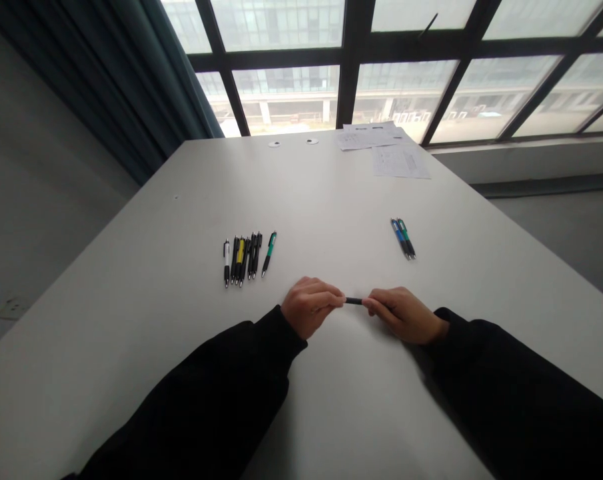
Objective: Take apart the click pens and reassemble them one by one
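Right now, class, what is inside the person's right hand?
The right hand grips a black pen-like rod. A short stretch shows; the part inside the hand is covered.

The bench (311,200) looks smooth, with a soft low sheen. The left pens (240,252) look like smooth plastic with dull dark grips and shiny, metal-looking tips; the 2 right pens (401,239) look like plastic too. The near left sleeve (221,380) and right sleeve (501,380) are matt cloth, as is the far-left curtain (116,73). The far window panes (286,93) are clear glass; the far-right sheets (400,162) are matt paper.
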The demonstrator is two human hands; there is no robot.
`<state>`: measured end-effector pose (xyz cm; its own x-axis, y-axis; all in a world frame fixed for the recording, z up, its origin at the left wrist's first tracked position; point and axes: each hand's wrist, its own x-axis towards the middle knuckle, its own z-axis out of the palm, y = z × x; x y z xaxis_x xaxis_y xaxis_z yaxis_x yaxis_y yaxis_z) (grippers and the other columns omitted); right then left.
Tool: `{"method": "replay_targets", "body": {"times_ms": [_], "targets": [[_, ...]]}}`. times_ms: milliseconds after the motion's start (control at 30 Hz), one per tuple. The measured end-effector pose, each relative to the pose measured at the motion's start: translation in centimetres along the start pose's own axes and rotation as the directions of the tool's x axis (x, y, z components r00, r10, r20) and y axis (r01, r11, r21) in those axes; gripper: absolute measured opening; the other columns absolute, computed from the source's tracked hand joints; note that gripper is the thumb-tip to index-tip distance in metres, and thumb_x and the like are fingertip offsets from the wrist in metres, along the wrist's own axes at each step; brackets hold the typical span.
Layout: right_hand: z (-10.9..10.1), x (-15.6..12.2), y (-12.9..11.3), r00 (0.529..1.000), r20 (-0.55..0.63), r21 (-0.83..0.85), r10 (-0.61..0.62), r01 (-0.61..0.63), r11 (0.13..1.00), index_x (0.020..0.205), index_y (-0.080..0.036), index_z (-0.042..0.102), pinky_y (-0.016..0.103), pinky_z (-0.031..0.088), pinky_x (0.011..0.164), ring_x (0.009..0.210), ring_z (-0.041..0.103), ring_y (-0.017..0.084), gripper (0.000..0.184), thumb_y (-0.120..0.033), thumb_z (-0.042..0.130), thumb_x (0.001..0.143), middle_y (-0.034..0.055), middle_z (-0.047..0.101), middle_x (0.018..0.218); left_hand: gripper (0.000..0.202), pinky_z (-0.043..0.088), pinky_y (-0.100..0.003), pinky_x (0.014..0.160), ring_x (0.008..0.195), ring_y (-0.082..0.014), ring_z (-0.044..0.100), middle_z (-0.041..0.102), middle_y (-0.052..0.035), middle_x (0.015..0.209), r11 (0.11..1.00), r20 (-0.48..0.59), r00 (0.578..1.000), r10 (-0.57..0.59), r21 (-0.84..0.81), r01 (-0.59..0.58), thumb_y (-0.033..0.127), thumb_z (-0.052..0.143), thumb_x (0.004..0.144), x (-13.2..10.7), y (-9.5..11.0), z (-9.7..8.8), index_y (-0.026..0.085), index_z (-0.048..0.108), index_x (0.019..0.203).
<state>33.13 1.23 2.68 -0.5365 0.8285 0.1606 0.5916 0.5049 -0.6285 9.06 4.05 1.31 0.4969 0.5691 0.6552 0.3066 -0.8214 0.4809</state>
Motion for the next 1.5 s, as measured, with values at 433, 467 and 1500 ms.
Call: {"method": "replay_targets", "body": {"times_ms": [433,467,1500], "targets": [[4.0,0.9,-7.9,0.98,-0.2,0.382,0.005,0.073,0.921,0.069,-0.021,0.045,0.023,0.037,0.051,0.049,0.045,0.009,0.03,-0.031,0.049,0.097,-0.0037,0.052,0.056,0.066,0.06,-0.028,0.078,0.09,-0.015,0.067,0.064,-0.0113,0.12,0.733,-0.077,0.909,-0.41,-0.621,0.278,0.014,0.069,0.084,4.4,5.2,-5.1,0.024,0.039,0.142],[4.1,1.4,-8.6,0.984,-0.178,0.415,-0.019,0.093,0.905,0.069,-0.021,0.045,0.023,0.037,0.051,0.049,0.044,0.009,0.03,-0.03,0.049,0.097,-0.0039,0.052,0.056,0.062,0.06,-0.028,0.076,0.087,-0.0141,0.066,0.065,-0.0108,0.117,0.751,-0.047,0.925,-0.376,-0.6,0.275,0.012,0.068,0.084,4.6,5.8,-5.8,0.023,0.043,0.14],[1.0,3.3,-16.6,0.95,-0.25,0.299,-0.189,0.261,0.918,0.06,-0.02,0.039,0.018,0.036,0.049,0.047,0.044,0.007,0.031,-0.018,0.058,0.085,-0.0051,0.044,0.05,0.053,0.062,-0.028,0.073,0.08,-0.0128,0.071,0.065,-0.0028,0.104,0.425,0.175,0.948,-0.265,-0.861,0.278,0.004,0.059,0.09,4.3,10.7,-12.9,0.033,0.045,0.133]]}}
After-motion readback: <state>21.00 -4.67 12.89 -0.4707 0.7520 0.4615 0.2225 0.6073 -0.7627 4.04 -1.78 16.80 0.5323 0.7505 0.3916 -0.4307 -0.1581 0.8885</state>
